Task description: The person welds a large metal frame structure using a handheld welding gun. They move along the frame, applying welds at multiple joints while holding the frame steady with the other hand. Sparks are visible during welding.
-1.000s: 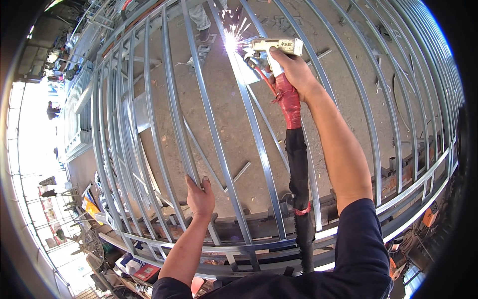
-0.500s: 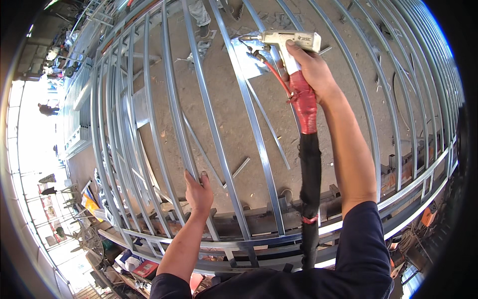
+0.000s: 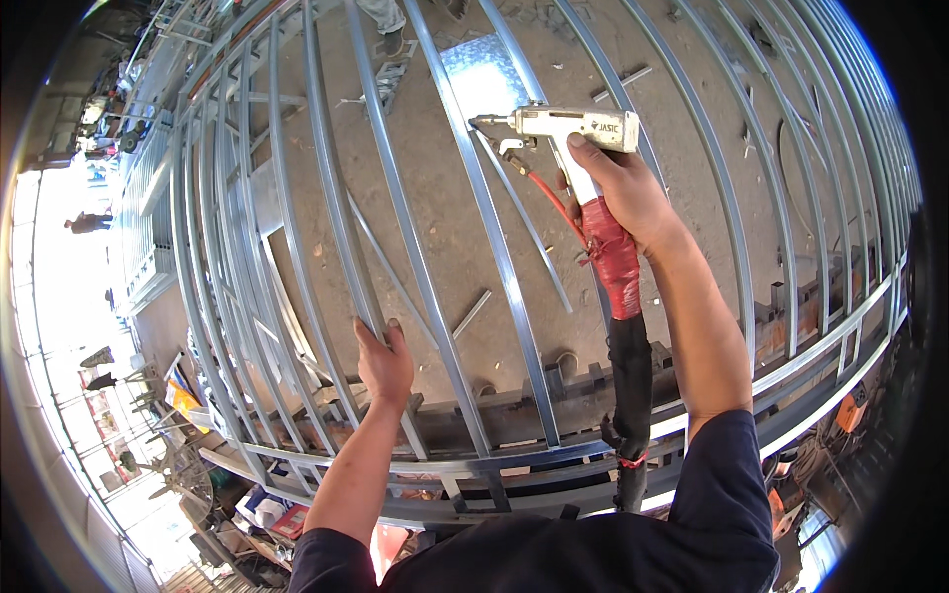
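Note:
My right hand [image 3: 633, 193] is wrapped round the handle of a white welding gun [image 3: 568, 127], its nozzle pointing left. Red tape [image 3: 613, 257] binds the grip's lower end, a thin red hose [image 3: 554, 201] runs beside it, and a thick black sleeve [image 3: 629, 381] trails down toward me. The nozzle tip lies over or beside a metal bar [image 3: 486, 212]; I cannot tell whether they touch. Lower left, my left hand [image 3: 384, 366] closes round another long silvery bar [image 3: 346, 232], thumb and fingers on either side of it.
Parallel metal bars form a wide grille, joined to a near rail [image 3: 583, 455]. Below them on the brown floor lie a shiny sheet [image 3: 484, 74] and loose strips [image 3: 473, 312]. Someone's leg [image 3: 386, 20] shows at the far edge. Tools and a red box [image 3: 291, 521] stand lower left.
My right hand has brought the welding gun nearer to me, its nozzle now lower along the bars. My left hand keeps its grip on the bar. The whole view has shifted slightly.

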Demonstrator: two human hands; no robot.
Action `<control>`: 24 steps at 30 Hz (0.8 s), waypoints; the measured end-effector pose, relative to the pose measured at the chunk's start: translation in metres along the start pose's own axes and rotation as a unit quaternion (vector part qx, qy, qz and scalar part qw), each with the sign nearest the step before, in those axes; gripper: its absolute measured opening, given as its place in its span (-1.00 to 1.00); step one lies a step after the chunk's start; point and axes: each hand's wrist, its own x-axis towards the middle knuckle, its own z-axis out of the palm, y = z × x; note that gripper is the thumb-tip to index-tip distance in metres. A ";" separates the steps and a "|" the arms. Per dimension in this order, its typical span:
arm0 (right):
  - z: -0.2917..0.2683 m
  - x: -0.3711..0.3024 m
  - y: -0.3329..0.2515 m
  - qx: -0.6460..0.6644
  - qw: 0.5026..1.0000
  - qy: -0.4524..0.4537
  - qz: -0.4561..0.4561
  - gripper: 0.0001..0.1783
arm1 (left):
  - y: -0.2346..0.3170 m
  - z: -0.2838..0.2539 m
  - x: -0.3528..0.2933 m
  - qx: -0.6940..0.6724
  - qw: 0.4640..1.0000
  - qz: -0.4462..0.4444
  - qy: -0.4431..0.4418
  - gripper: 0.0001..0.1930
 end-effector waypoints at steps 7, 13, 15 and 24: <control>0.004 -0.001 0.000 -0.030 0.999 -0.009 0.015 -0.51 | 0.000 0.000 -0.001 0.001 1.000 0.005 0.011 -0.25; 0.010 -0.005 -0.005 -0.028 0.999 -0.005 -0.022 -0.46 | -0.001 0.002 -0.002 0.009 1.000 0.012 0.018 -0.26; 0.010 -0.004 -0.004 -0.028 0.999 -0.013 -0.010 -0.46 | -0.004 0.004 -0.001 0.011 0.999 0.020 0.028 -0.26; 0.007 -0.004 0.002 -0.030 0.999 -0.024 -0.014 -0.52 | -0.005 0.006 -0.001 0.005 0.999 0.032 0.040 -0.27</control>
